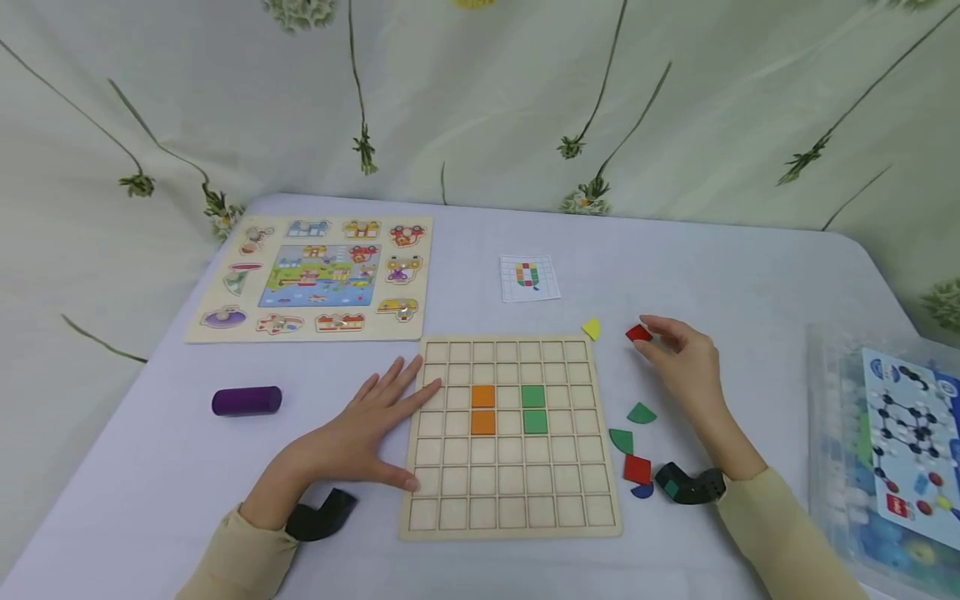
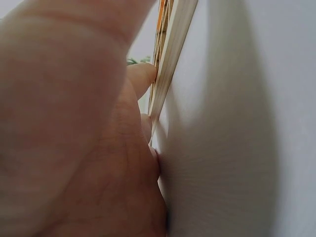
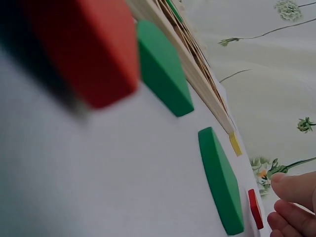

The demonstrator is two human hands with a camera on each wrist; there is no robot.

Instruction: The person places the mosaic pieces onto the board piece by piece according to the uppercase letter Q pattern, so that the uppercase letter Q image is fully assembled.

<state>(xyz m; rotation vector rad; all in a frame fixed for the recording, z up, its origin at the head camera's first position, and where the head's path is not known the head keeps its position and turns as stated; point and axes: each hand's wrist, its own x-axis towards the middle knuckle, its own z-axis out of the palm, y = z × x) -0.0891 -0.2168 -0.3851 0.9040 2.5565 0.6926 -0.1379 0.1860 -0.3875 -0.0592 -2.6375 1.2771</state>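
My left hand rests with spread fingers at the left edge of a square wooden grid board, fingertips and thumb reaching onto its rim. Two orange tiles and two green square tiles sit in the grid. Beyond the board's right side, my right hand has thumb and index finger about a red square tile. That red tile appears low at the table with the fingers just above it; whether they touch it is unclear.
Right of the board lie a yellow piece, green quarter-round pieces, another red tile and a blue piece. A pattern card lies behind it. A picture puzzle, purple cylinder and clear box stand around.
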